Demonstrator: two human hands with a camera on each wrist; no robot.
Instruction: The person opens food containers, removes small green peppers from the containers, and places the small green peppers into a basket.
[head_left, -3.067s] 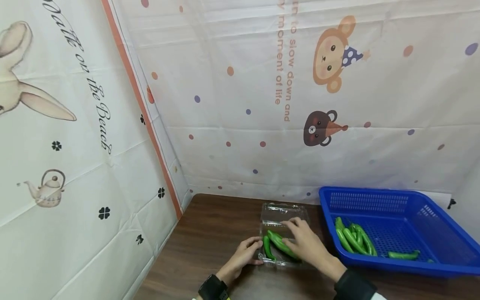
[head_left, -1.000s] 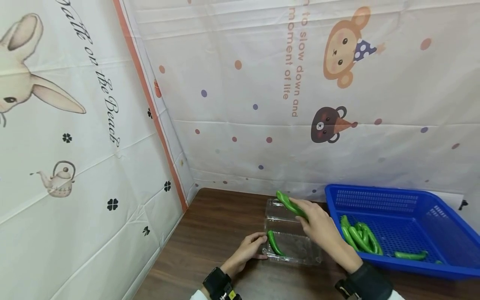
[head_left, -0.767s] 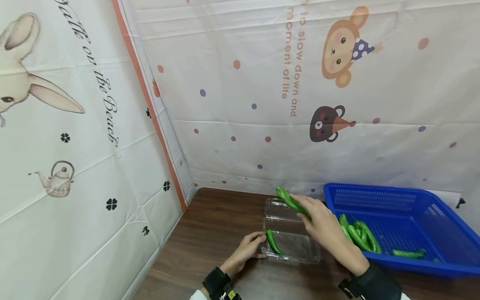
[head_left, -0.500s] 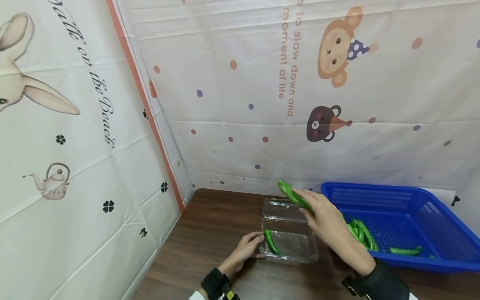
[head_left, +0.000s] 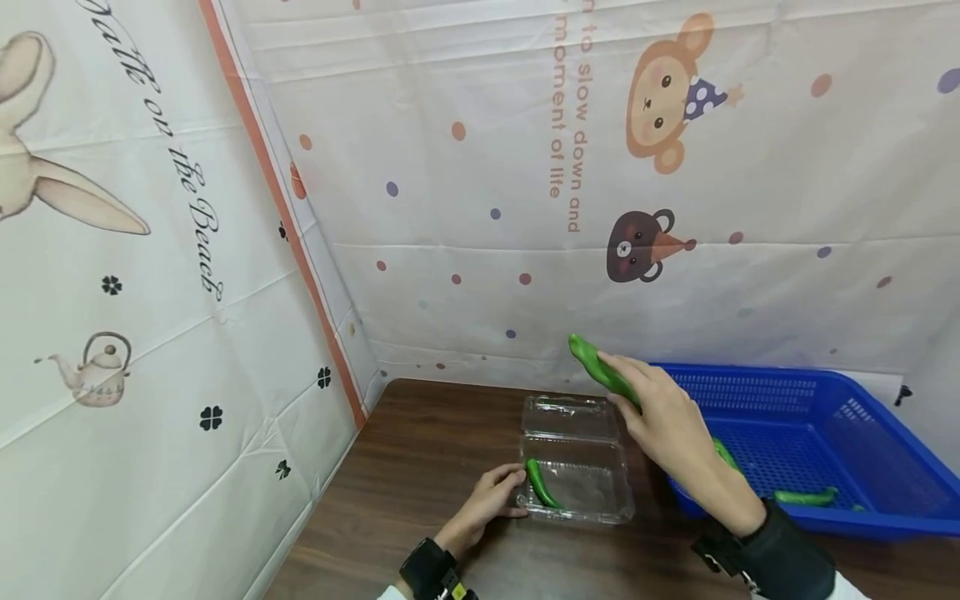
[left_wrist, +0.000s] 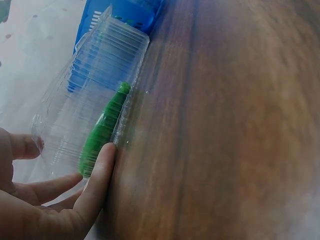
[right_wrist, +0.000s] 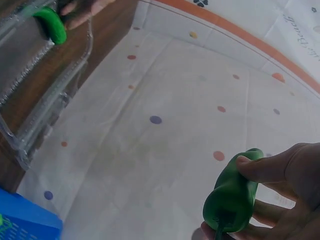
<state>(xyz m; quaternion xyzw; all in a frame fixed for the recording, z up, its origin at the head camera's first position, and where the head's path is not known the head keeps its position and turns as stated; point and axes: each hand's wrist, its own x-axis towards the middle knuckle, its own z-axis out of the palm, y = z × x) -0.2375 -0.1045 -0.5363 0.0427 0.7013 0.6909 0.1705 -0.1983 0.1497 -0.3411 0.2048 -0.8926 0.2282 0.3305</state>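
Note:
A clear plastic clamshell container [head_left: 592, 492] lies with its lid folded back on the table. Inside, along the left end, is a slim green chili pepper [head_left: 543, 485]. My left hand [head_left: 486, 502] grips the container's left end, thumb and fingers spread about its corner; the left wrist view shows the fingertips [left_wrist: 106, 152] against the plastic. Above and right of the container, my right hand [head_left: 667, 417] pinches a larger green pepper [head_left: 600, 368] between thumb and fingers, raised and tilted. In the right wrist view the stem end of this pepper [right_wrist: 230, 197] faces the camera.
A blue plastic basket [head_left: 750, 385] stands at the right of the brown wooden table [head_left: 442, 433]. Some green peppers [head_left: 806, 497] lie in it, partly hidden behind my right arm. Printed white cloth [head_left: 450, 317] hangs behind and at the left.
The larger green pepper was in the container; my right hand has lifted it out, then up and to the right. The left hand stays at the container's left end.

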